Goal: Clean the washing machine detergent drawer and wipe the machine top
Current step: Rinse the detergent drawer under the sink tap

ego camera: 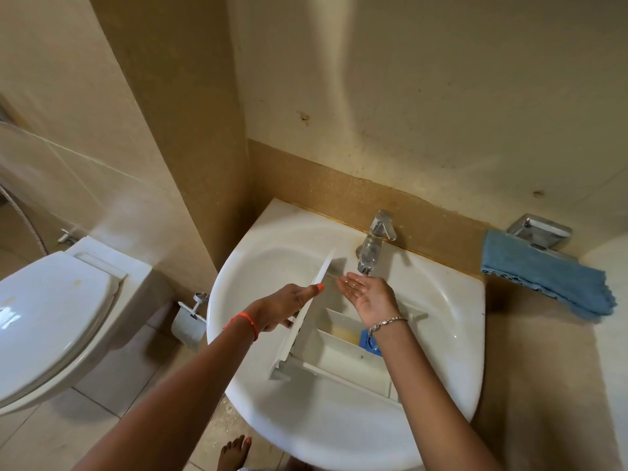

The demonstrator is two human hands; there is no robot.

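The white detergent drawer (343,355) lies in the white sink (258,266), its front panel standing up on the left. A blue insert (368,339) and yellowish residue sit in its compartments. My left hand (285,307) grips the drawer's front panel, thumb along its top edge. My right hand (365,294) is cupped palm-up, fingers straight, under the chrome tap (373,246), where water runs onto the wet palm.
A blue cloth (547,277) hangs over a chrome holder (540,231) on the right wall. A toilet (51,307) with its lid down stands at the left, a paper roll (187,326) beside the sink. My bare foot (234,450) shows on the tiled floor.
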